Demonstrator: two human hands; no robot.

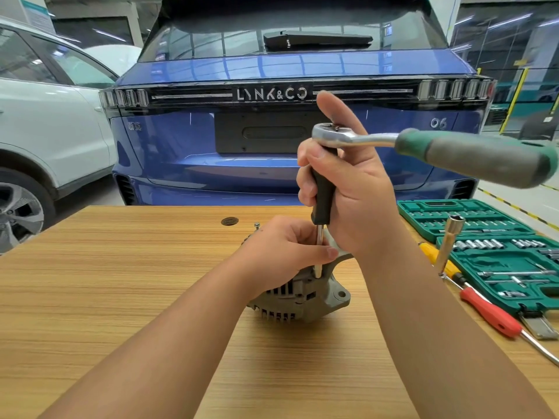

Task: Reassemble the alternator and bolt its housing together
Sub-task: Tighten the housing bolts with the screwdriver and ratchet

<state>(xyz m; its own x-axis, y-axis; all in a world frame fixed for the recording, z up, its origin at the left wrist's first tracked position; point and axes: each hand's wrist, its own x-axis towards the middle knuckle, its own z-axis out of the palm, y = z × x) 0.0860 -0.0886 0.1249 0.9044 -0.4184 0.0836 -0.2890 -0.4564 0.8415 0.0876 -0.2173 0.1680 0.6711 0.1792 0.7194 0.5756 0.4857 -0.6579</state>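
Blue Lynk & Co hatchback, seen from the rear, across the background; white car to its left. Wooden workbench in the foreground. Open green socket set case at the right edge of the bench, with rows of sockets and bits in its compartments. Ratchet wrench with a green and grey handle held level above the bench, head seated on a black-gripped extension bar standing upright. Right hand clenched around the black grip of the bar, thumb raised behind the ratchet head. Grey alternator near the middle of the bench, standing on its finned housing, mounting ear toward the right. Left hand resting on top of the alternator, fingers pinching the bare steel shaft of the bar just above the housing. Lower tip of the bar meeting the housing beside the mounting bracket. Red-handled screwdriver and yellow-handled screwdriver lying between alternator and case. Long chrome tubular socket leaning upright at the case edge. Single loose bolt on the bench behind the left hand.
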